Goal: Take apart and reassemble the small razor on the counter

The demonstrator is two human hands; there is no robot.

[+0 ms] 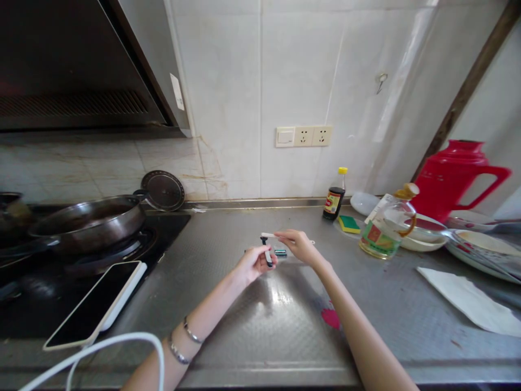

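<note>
My left hand (253, 264) is closed round a black-and-white razor (267, 255), held upright with its head at the top. My right hand (300, 247) pinches a slim white stick that looks like a toothbrush (269, 235). The front end of the toothbrush lies at the razor's head; whether they touch I cannot tell. Its tail end shows past the right hand. Just behind the left fingertips, a small teal and dark piece (280, 252) lies on the steel counter (228, 233); its kind is too small to make out.
On the left are a stove with a steel pan (93, 220) and a phone (95, 304) with a white cable (122, 338). To the right stand a sauce bottle (334, 198), a sponge (349, 224), a glass jug (380, 233), bowls, a red thermos (443, 182) and a white paper (468, 298).
</note>
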